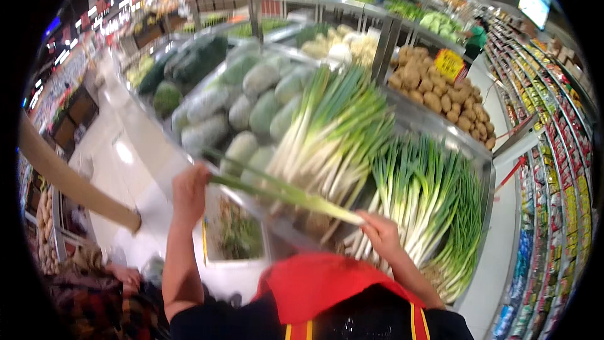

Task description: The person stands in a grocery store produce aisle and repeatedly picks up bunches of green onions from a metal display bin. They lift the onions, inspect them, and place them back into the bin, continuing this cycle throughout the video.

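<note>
A long leek or large green onion (pixel 288 193) stretches between my two hands above the front edge of a metal produce stand. Its green leaves are gripped by my left hand (pixel 189 189), at the left. My right hand (pixel 380 231) pinches the pale root end. Behind the stalk lies a big pile of large green onions (pixel 330 137), roots towards me. A second pile with darker leaves (pixel 415 189) sits to the right, by my right forearm. Thin green scallions (pixel 460 236) line the stand's right side.
Winter melons (pixel 255 104) are heaped left of the onions, potatoes (pixel 434 85) at the back right. A white bin (pixel 233 238) with leaf scraps stands on the floor below my left hand. Another person's hand (pixel 125 276) is at lower left. Packed shelves (pixel 552 189) run along the right.
</note>
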Available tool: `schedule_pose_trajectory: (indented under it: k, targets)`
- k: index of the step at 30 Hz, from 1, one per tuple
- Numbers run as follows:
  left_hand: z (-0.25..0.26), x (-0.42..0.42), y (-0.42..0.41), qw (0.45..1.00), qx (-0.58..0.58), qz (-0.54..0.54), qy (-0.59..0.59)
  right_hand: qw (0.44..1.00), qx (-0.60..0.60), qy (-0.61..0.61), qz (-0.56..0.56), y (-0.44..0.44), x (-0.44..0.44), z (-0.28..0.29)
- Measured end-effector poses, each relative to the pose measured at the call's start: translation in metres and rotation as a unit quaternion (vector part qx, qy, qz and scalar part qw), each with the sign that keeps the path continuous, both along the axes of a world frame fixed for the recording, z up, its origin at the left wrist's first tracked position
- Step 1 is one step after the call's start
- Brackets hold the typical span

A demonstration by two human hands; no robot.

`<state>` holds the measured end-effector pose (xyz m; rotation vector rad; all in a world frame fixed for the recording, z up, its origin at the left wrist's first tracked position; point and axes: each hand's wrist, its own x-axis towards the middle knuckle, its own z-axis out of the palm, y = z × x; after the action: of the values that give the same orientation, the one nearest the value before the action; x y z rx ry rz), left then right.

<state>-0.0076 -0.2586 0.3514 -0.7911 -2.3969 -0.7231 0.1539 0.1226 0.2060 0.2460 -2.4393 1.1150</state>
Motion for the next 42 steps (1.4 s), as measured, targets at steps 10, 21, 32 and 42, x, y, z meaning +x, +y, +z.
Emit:
schedule_pose_trajectory:
  k: [10,21,32,42]
  targets:
    - [-0.084,0.005,-0.002,0.822,0.526,0.013,-0.218,0.999,-0.01,-0.042,0.032,-0.02,0.01,0.013]
    - [-0.253,-0.084,-0.189,0.686,0.594,0.302,-0.294,0.885,-0.353,-0.163,-0.256,0.077,0.049,-0.007]
    - [-0.388,-0.09,-0.209,0.758,0.279,0.392,-0.441,0.845,-0.351,-0.159,-0.372,0.126,0.057,-0.053]
    - [-0.322,-0.034,-0.144,0.773,0.381,0.281,-0.422,0.917,-0.062,-0.103,-0.381,0.137,0.036,-0.123]
